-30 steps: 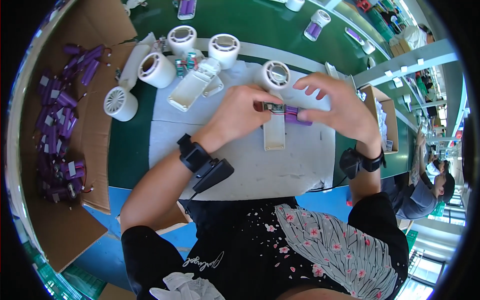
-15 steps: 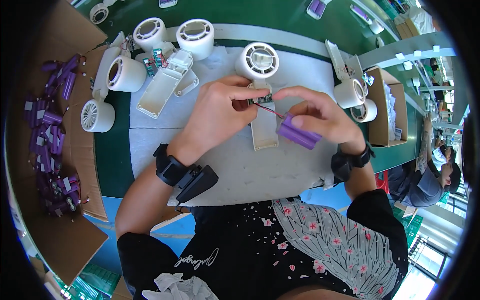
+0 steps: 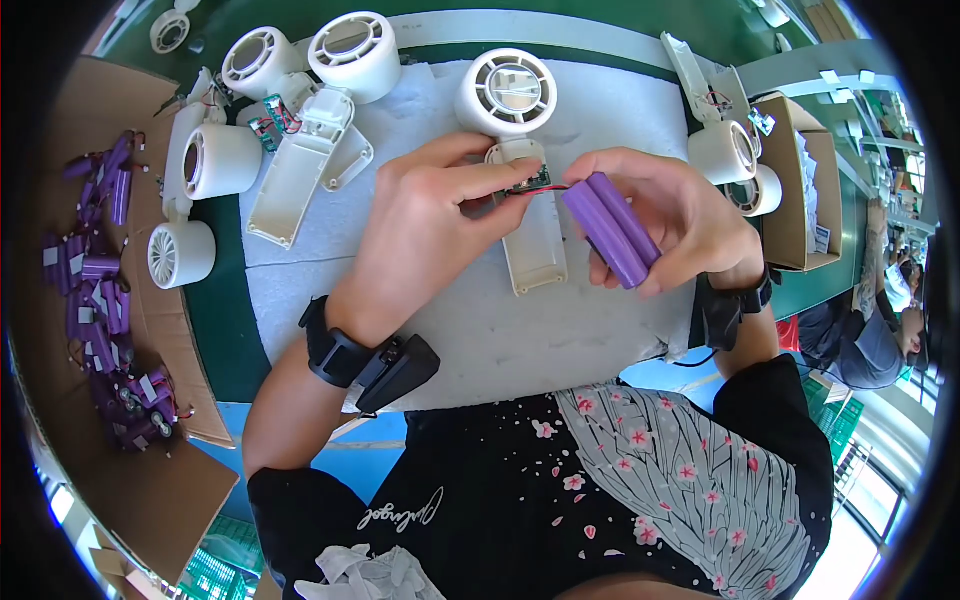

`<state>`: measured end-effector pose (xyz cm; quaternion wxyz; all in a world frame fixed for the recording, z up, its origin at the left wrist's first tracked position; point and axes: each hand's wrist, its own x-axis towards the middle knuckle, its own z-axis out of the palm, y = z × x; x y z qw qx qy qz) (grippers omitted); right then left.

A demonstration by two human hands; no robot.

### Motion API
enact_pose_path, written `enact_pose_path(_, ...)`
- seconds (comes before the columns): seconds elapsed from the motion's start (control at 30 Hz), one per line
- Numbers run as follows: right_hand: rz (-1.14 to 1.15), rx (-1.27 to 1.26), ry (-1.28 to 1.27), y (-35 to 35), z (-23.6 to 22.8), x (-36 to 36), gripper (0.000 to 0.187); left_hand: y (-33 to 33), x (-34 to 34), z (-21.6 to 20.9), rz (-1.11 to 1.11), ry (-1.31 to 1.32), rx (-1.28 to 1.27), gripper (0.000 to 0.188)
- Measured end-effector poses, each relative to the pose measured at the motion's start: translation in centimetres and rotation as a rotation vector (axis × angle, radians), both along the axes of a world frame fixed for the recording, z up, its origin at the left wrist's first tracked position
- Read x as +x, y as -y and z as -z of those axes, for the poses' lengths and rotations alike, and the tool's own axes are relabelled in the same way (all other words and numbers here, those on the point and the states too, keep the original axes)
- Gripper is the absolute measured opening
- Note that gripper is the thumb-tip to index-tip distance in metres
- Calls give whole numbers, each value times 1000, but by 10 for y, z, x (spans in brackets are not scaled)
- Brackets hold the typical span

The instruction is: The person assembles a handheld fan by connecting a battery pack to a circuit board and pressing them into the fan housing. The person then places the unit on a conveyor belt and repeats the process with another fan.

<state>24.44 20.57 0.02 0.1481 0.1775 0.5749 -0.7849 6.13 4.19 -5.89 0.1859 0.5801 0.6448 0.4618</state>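
My right hand (image 3: 700,215) is closed around a purple two-cell battery pack (image 3: 612,228), its long side turned up. Red and black wires (image 3: 546,188) run from the pack to a small green circuit board (image 3: 530,178). Thumb and fingers of my left hand (image 3: 440,205) pinch that board at its edge. Beneath both hands lies a white fan housing, its open handle shell (image 3: 535,258) toward me and its round fan head (image 3: 507,92) away from me. Part of the shell is hidden by my left fingers.
A cardboard box (image 3: 165,300) of purple battery packs (image 3: 100,265) stands at left. More white fan housings (image 3: 300,180) lie at the left and right (image 3: 722,150) of the pale foam mat (image 3: 430,330). A smaller carton (image 3: 805,190) sits right. Another person (image 3: 865,345) is at far right.
My right hand has turned the battery pack so that both cells face up, and moved slightly right. My left hand still pinches the circuit board. The whole view has shifted a little.
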Motion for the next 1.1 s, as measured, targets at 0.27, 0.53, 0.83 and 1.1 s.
enact_pose_path(0.27,-35,399,-221,-1,14,4,86,0,3,-5,-5,14,-13,31)
enact_pose_path(0.53,-46,768,-302,28,18,0,81,2,-4,-6,48,-40,-1,31)
enact_pose_path(0.83,16,1211,-535,52,26,-3,68,2,-6,-11,90,-63,-55,31)
enact_pose_path(1.1,18,1301,-504,64,22,3,55,3,-10,-12,137,-64,-59,34)
